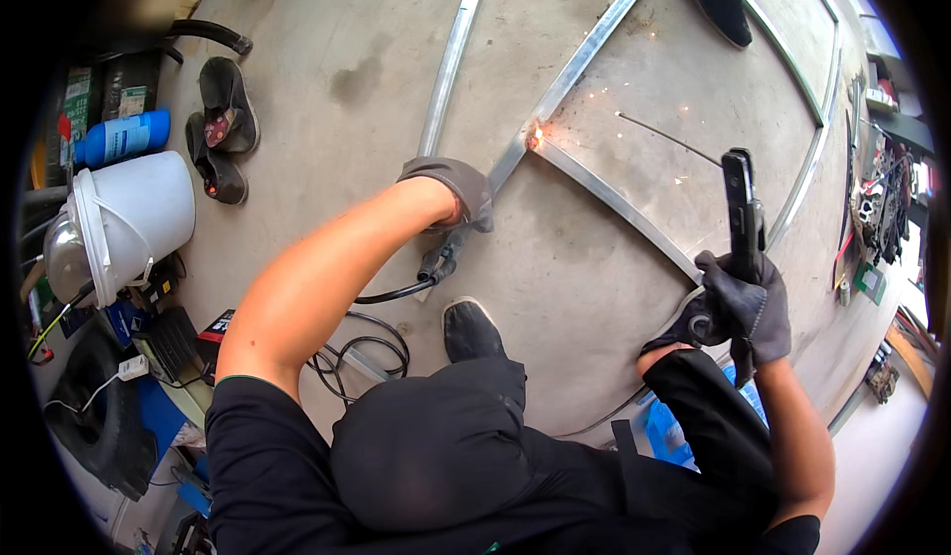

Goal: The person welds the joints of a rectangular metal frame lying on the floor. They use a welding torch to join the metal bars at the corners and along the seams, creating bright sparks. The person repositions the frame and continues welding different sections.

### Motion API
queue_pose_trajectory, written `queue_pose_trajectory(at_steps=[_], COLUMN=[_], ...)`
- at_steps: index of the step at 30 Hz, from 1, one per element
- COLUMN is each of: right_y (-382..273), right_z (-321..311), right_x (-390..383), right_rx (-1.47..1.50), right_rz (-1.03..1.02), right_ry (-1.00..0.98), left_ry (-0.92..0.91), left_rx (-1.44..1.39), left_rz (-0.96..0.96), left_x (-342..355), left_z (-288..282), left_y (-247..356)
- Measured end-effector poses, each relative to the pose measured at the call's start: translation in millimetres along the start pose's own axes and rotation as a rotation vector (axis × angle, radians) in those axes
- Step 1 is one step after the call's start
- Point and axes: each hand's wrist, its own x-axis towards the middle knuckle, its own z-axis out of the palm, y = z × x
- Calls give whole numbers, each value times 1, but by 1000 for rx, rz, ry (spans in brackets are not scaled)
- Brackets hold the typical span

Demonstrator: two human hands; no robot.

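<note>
My right hand [748, 307], in a dark grey glove, is closed around a black electrode holder [739, 203]. A thin welding rod [669, 139] sticks out of the holder toward the upper left, its tip apart from the metal. At a joint of the square metal tubes [609, 208], a spot [536, 139] glows orange and sparks scatter around it. My left hand [466, 198], gloved too, is bent down beside the lower end of a tube. It appears closed on a dark piece with a black cable [396, 291]; the glove hides most of it.
More metal tubing [807, 183] lies at the right, and one tube [456, 59] runs up the middle. Another person's shoe [718, 5] stands among the tubes. Shoes [228, 109], a white bucket [149, 213], a blue bottle [129, 137] and a tyre [99, 416] are at the left.
</note>
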Motion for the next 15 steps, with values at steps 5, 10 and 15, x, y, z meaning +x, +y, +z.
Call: queue_pose_trajectory(at_steps=[5,10,15], right_y=[6,21,12], right_z=[-92,-135,-116], right_x=[-67,-174,-226], right_rx=[-39,-30,-204], right_rz=[102,66,89], right_ry=[323,613,821], left_ry=[5,47,284], left_rx=[168,235,97], left_rz=[-55,47,-96], left_x=[0,-23,-95], left_z=[3,-16,-42], left_y=[12,1,4])
